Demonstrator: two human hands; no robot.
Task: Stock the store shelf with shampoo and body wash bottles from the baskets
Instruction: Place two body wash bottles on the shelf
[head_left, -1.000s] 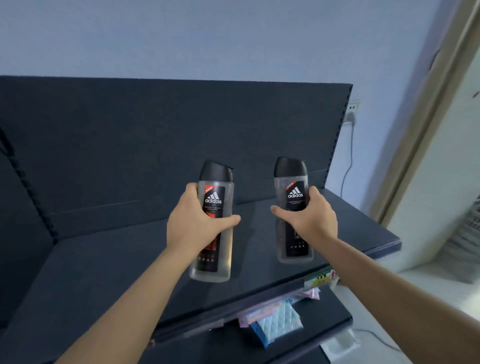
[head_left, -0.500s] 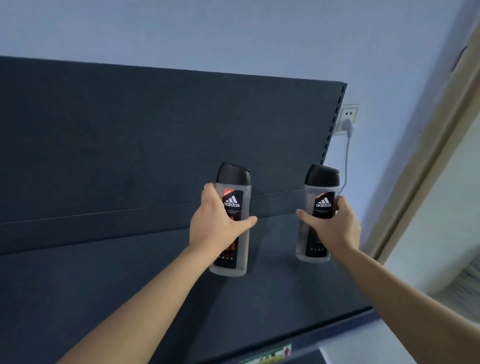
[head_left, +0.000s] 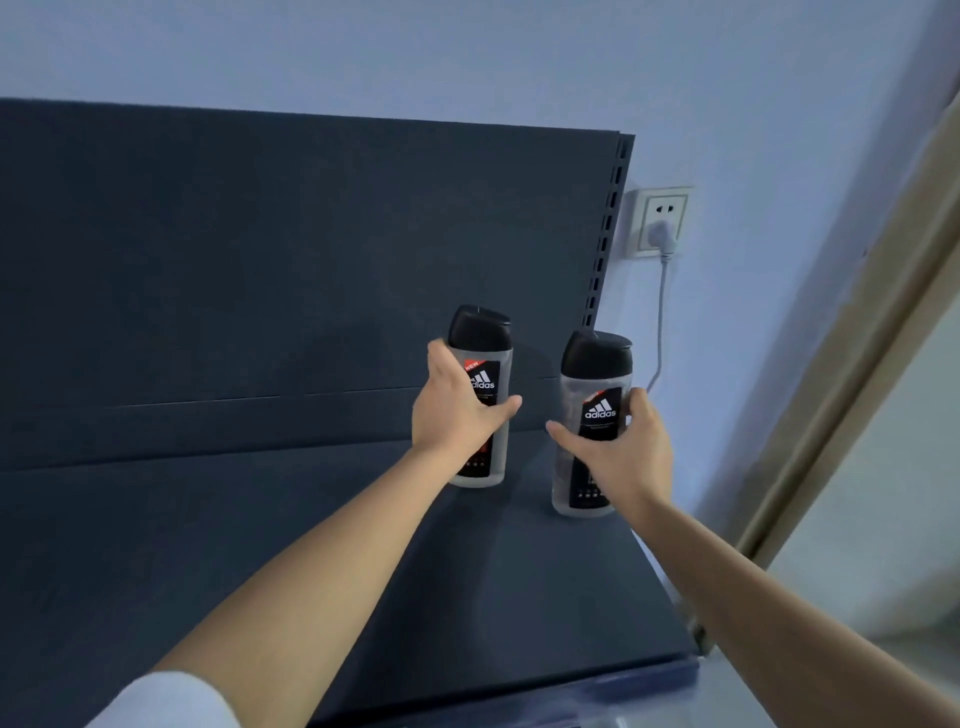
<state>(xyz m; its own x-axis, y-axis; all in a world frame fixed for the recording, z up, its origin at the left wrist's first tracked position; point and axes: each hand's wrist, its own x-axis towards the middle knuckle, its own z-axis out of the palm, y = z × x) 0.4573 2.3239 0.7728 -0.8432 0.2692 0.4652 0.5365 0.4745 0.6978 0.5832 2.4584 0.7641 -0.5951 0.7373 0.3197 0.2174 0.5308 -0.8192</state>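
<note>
Here the shelf (head_left: 260, 519) stretches open to the left of both bottles, while its right edge runs just beside the right bottle (head_left: 597, 374). The right hand (head_left: 618, 447) holds this bottle round its middle, fingers curled on the far side and thumb sticking out leftward. The left bottle (head_left: 480, 358) stands upright close to the back panel (head_left: 260, 260), with the left hand (head_left: 457, 410) wrapped round it. A socket (head_left: 657, 208) and cord (head_left: 661, 322) sit on the wall near the right bottle's cap; the hands cover part of each label, and blur hides whether the right bottle rests on the shelf.

White wall socket (head_left: 660, 221) with grey plug (head_left: 665, 235), blue wall (head_left: 467, 52)
</note>
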